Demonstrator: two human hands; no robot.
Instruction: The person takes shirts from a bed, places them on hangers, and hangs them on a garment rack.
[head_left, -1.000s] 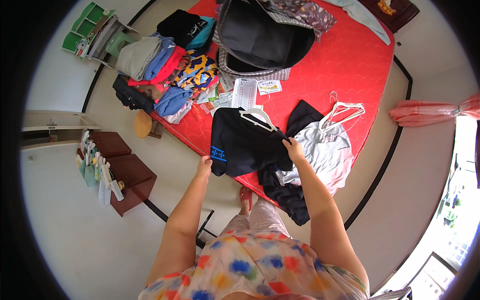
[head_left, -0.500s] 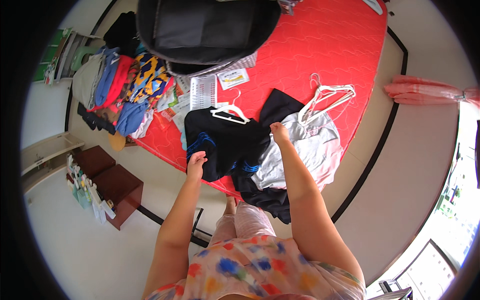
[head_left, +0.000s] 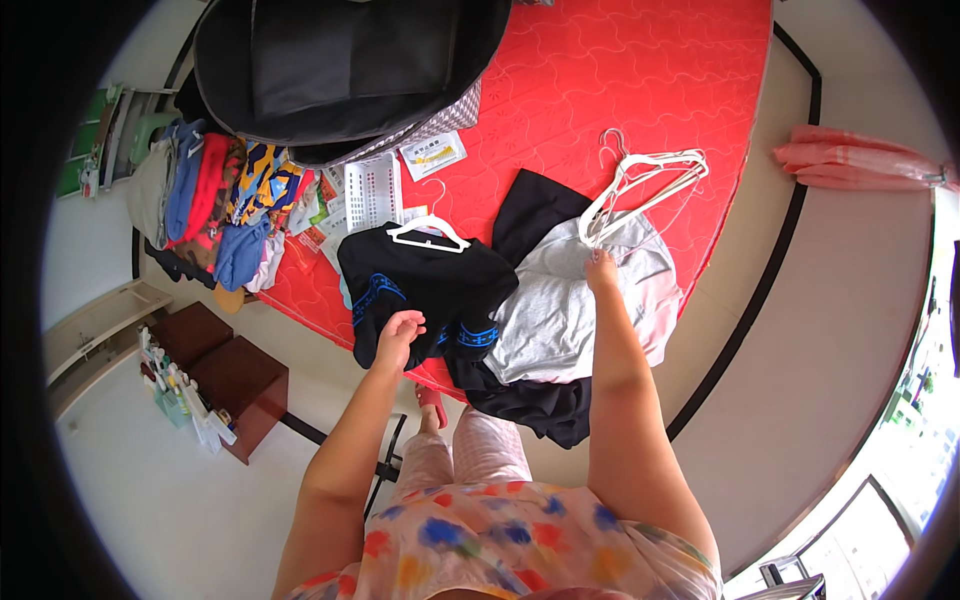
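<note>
A black garment (head_left: pixel 440 275) with blue patterned bands lies spread on the red bed, a white hanger (head_left: pixel 428 238) at its neck and the hook pointing away from me. My left hand (head_left: pixel 400 338) hovers at its near left part, fingers curved and apart, holding nothing. On the right, my right hand (head_left: pixel 600 272) has its fingers closed at the near end of a bunch of white hangers (head_left: pixel 640 180); a thin pinkish hanger shows among them. Beneath that hand is a light grey garment (head_left: pixel 545 320), partly over black cloth (head_left: pixel 535 205).
A large black bag (head_left: pixel 350 60) stands at the far left of the red bed (head_left: pixel 620 70). Near it are a white plastic basket (head_left: pixel 373 195), a flat packet (head_left: pixel 434 155) and a pile of folded clothes (head_left: pixel 215 190). Brown cabinets (head_left: pixel 240 385) stand left, on the floor.
My right hand has let go of the black garment and moved right to the hangers. My left hand has come off the garment's edge. The whole view has shifted slightly.
</note>
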